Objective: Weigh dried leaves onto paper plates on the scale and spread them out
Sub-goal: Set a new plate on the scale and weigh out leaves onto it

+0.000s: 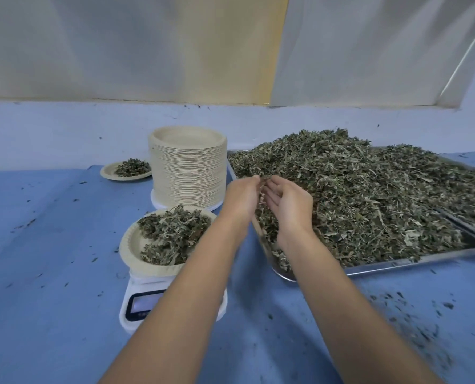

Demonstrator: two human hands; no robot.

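Your left hand (240, 198) and right hand (289, 203) cup a clump of dried green leaves (369, 195) between loosely straight fingers, over the near-left corner of the metal tray (397, 263). Just left, the round beige paper plate (131, 245) on the white scale (147, 284) is heaped.

White plastic sheeting (120, 45) hangs behind a blue cloth (50, 217) (speckled with crumbs).

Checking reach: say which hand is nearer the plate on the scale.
Left. The left hand is just right of the plate; the right hand farther right, over the tray.

Blue tbl cover (50, 245), white sheeting (92, 51) behind
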